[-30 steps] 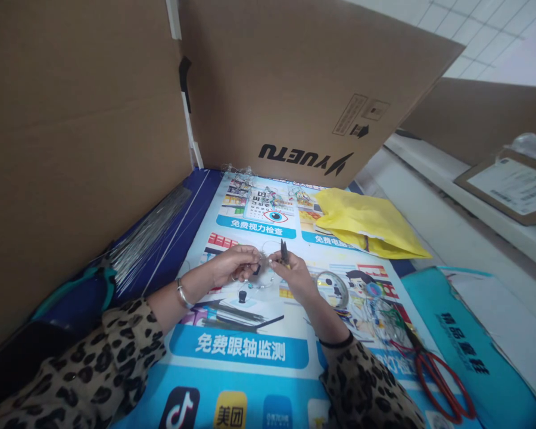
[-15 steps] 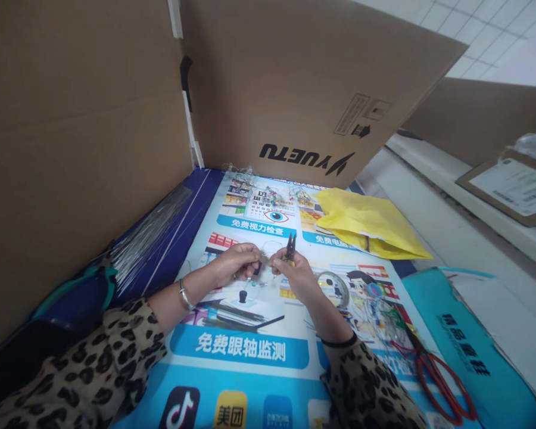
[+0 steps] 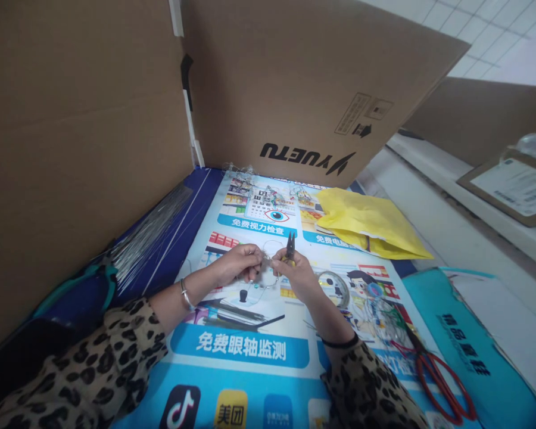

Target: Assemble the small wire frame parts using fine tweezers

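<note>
Beaded wire, blurred, partly hidden, spans left hand and right hand, each grip pinched closed on it

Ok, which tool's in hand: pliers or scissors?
The needle-nose pliers, gripped in the right hand; the red-handled scissors lie unheld, right of that forearm.

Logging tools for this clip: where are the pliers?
In the head view, just right of centre, the pliers are in the right hand, beside the thin wire piece.

Dim, flat light; upper right brighter; left cardboard panel shaded; fine wirework blurry; edges stretched.
</note>
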Available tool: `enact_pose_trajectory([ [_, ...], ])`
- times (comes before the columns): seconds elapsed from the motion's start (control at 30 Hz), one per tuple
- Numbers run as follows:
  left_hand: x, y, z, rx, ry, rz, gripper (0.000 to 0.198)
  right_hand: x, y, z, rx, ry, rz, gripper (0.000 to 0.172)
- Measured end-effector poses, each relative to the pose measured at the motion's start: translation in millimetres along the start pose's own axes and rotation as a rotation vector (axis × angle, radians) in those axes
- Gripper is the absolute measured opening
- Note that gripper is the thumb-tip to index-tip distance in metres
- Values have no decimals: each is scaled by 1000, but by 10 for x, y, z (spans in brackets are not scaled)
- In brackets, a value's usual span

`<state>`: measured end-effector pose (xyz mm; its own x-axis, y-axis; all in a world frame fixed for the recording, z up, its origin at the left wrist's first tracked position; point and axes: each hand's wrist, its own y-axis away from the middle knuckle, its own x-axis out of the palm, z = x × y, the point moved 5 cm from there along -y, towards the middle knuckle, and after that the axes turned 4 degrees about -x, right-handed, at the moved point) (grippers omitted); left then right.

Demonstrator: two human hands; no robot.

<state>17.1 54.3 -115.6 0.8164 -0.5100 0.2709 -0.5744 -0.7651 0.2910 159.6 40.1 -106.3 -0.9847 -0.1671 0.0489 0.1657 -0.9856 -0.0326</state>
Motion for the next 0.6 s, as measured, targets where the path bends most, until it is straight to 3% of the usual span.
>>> enact_pose_trajectory([
  [0.2,11,38,-63,-12,-79,-9,20,10,-2,34,25,11,-24,22],
  [0.37,32,86,-157,80,-235,12,22,35,15,33,32,58,17,20],
  [0.6,68,37,-88,129,-327,45,23,50,29,28,52,77,-37,22],
])
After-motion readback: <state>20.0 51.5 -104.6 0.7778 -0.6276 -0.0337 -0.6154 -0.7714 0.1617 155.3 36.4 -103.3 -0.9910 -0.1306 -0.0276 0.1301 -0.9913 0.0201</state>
